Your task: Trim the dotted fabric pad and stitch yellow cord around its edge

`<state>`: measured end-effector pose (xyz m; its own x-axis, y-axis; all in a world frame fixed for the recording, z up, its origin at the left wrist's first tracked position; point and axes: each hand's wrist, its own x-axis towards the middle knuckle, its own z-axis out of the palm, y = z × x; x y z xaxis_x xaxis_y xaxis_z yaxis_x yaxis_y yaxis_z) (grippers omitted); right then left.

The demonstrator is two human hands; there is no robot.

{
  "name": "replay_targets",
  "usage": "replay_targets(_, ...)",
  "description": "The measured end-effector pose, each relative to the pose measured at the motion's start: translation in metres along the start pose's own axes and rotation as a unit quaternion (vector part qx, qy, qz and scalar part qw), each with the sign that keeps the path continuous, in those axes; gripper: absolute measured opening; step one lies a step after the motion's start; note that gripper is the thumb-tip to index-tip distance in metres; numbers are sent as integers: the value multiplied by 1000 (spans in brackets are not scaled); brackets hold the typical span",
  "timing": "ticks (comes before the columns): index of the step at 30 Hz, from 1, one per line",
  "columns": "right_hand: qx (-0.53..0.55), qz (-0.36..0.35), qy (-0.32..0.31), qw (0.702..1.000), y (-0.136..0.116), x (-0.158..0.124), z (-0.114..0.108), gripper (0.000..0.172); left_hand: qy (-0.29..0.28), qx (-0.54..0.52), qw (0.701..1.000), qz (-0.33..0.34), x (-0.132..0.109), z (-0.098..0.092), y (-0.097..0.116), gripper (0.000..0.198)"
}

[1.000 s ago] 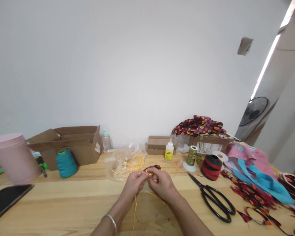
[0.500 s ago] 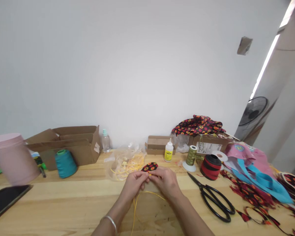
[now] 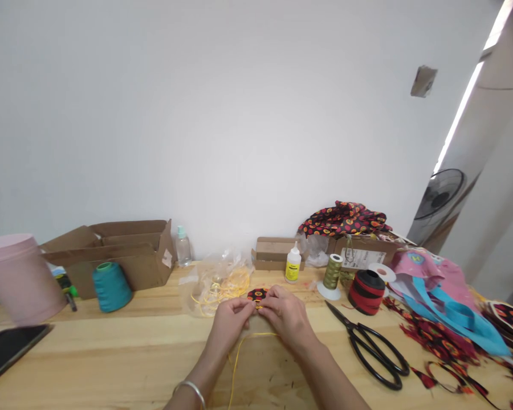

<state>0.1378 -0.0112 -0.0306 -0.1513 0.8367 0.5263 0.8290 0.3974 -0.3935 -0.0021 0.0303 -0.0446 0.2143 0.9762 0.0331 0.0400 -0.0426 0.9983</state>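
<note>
Just above the wooden table, my left hand point(image 3: 231, 322) and my right hand point(image 3: 287, 314) meet with their fingertips pinched close together. Between them is a small patterned fabric piece point(image 3: 257, 294), black with red and orange spots, partly hidden by the fingers. A yellow cord point(image 3: 236, 364) runs along its near edge at the fingertips and hangs down in a loop toward the table's front. Both hands are closed on the edge where cord and fabric meet. Beyond the left hand lies a clear plastic bag point(image 3: 216, 279) with a tangle of yellow cord point(image 3: 235, 282).
Black-handled scissors point(image 3: 370, 347) lie right of my right arm. Behind stand a glue bottle point(image 3: 293, 265), an olive thread spool point(image 3: 333, 273) and a red-black spool point(image 3: 366, 293). Left are a teal thread cone point(image 3: 112, 287), a cardboard box point(image 3: 123, 262), a pink canister point(image 3: 23, 279) and a phone point(image 3: 11, 350).
My right hand's fingers have shifted slightly left and up, covering more of the fabric piece. The cord loop below has moved a little. The camera view has shifted slightly.
</note>
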Motion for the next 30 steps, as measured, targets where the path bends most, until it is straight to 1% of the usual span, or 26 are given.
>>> replay_targets(4,-19,-3,-8,1000,3,1,1,11,-3,-32,999,-5,4,2,-6,15)
replay_targets(6,-23,2,-8,1000,5,1,2,11,-5,-46,999,8,5,3,-8,21)
replay_targets(10,-4,27,-13,1000,6,1,3,11,-35,-63,997,37,5,3,-9,30)
replay_targets(14,68,31,-25,997,3,0,5,18,-56,-60,995,60,4,1,-9,33)
replay_targets(17,137,38,-29,989,3,0,11,23,-71,-44,993,78,4,-2,-9,34)
replay_targets(20,203,71,-15,977,6,1,18,22,-89,-15,992,93,3,-5,-6,38)
replay_targets(22,242,104,7,965,7,2,21,20,-94,-5,992,87,2,-5,-4,41)
replay_targets(24,263,130,31,956,5,3,22,21,-96,-16,993,65,1,-4,-2,45)
replay_targets(27,237,146,60,959,0,4,21,21,-89,-52,994,29,1,-2,-2,51)
replay_targets(30,208,139,76,965,-7,4,19,17,-65,-85,994,10,2,-1,-1,51)
